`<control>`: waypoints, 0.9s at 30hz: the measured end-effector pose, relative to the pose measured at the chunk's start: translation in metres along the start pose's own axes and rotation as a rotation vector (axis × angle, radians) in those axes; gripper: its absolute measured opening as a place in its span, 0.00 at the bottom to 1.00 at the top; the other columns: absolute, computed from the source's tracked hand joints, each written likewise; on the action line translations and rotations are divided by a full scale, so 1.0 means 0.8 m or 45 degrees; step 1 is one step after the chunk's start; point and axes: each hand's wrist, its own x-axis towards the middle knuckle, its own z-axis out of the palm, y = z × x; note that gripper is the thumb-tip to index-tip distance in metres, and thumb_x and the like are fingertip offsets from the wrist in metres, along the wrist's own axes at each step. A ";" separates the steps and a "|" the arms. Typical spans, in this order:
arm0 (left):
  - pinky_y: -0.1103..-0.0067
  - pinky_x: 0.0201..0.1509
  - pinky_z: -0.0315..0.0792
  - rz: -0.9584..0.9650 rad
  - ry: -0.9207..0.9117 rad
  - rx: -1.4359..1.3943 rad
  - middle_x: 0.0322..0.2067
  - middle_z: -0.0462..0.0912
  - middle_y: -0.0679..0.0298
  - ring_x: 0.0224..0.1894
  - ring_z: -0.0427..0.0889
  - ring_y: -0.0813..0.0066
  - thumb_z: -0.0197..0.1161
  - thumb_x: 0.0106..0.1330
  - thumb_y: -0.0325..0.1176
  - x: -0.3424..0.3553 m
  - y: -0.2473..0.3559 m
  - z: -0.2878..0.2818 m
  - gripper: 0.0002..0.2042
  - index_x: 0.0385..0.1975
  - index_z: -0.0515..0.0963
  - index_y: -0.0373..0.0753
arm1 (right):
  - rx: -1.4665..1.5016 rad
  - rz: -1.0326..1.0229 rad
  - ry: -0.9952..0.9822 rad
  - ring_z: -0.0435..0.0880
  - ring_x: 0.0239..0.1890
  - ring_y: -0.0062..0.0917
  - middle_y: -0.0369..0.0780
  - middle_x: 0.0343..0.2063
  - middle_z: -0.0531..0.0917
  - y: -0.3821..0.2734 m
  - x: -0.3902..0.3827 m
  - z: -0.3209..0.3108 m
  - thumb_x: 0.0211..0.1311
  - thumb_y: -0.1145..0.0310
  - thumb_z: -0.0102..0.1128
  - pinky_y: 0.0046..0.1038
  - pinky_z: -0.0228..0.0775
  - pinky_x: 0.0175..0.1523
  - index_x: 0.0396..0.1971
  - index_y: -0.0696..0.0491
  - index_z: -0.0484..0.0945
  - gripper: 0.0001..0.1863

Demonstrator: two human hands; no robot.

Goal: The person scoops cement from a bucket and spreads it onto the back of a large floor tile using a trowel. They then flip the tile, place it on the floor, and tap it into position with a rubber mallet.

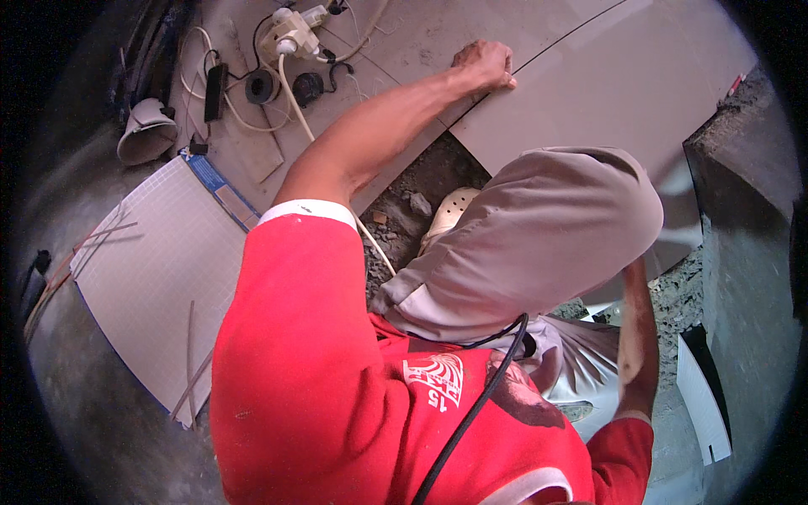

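Observation:
My left hand (491,67), fingers curled, rests at the straight joint between two large beige floor tiles; whatever it may grip is hidden. The big tile (606,101) beside it extends rightward under my bent knee. Below the joint, a strip of rough, rubbly subfloor (400,189) shows next to my cream perforated clog (450,210). My right forearm (640,328) reaches up along the right side, and its hand is hidden behind my knee.
Power sockets (295,38), cords, a black tape roll (261,87) and a broken white bucket (147,135) lie upper left. A gridded board (160,269) with thin rods is at left. A concrete ledge (741,236) and white strip (699,396) are at right.

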 end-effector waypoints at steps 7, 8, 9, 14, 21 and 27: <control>0.54 0.81 0.47 0.478 0.122 0.512 0.77 0.55 0.50 0.81 0.44 0.49 0.53 0.75 0.49 -0.172 -0.022 0.080 0.36 0.77 0.53 0.37 | -0.284 0.028 0.379 0.55 0.77 0.42 0.46 0.76 0.58 -0.077 0.040 0.042 0.74 0.51 0.52 0.46 0.48 0.77 0.77 0.47 0.58 0.35; 0.52 0.81 0.44 0.368 0.171 0.541 0.77 0.55 0.49 0.81 0.42 0.50 0.52 0.75 0.50 -0.203 -0.026 0.086 0.33 0.75 0.59 0.37 | -0.306 0.031 0.413 0.54 0.77 0.42 0.46 0.76 0.57 -0.077 0.040 0.045 0.75 0.50 0.51 0.47 0.47 0.78 0.77 0.47 0.57 0.36; 0.50 0.81 0.41 0.174 0.040 0.607 0.77 0.55 0.49 0.82 0.39 0.51 0.51 0.76 0.51 -0.223 -0.031 0.083 0.31 0.72 0.65 0.37 | -0.323 0.044 0.444 0.53 0.78 0.42 0.46 0.77 0.56 -0.075 0.039 0.048 0.75 0.50 0.51 0.48 0.46 0.78 0.77 0.46 0.57 0.36; 0.57 0.69 0.67 -0.697 -0.555 0.259 0.62 0.75 0.40 0.64 0.74 0.41 0.56 0.74 0.49 -0.262 -0.035 0.032 0.23 0.46 0.86 0.33 | -0.422 0.049 0.633 0.46 0.80 0.42 0.45 0.79 0.52 -0.064 0.044 0.063 0.75 0.46 0.48 0.51 0.41 0.79 0.78 0.46 0.55 0.37; 0.50 0.79 0.50 -0.018 -0.139 0.254 0.79 0.41 0.47 0.81 0.43 0.47 0.55 0.75 0.44 -0.217 -0.017 0.086 0.40 0.80 0.41 0.42 | -0.231 0.144 0.547 0.36 0.82 0.45 0.43 0.81 0.42 -0.058 0.052 0.080 0.75 0.41 0.45 0.55 0.33 0.80 0.79 0.43 0.52 0.39; 0.43 0.77 0.47 0.106 -0.064 -0.572 0.76 0.56 0.53 0.79 0.53 0.55 0.58 0.68 0.56 -0.234 -0.025 0.055 0.40 0.77 0.55 0.48 | -0.087 0.203 0.453 0.37 0.82 0.45 0.44 0.80 0.45 -0.079 0.053 0.069 0.73 0.39 0.47 0.55 0.30 0.81 0.78 0.43 0.54 0.40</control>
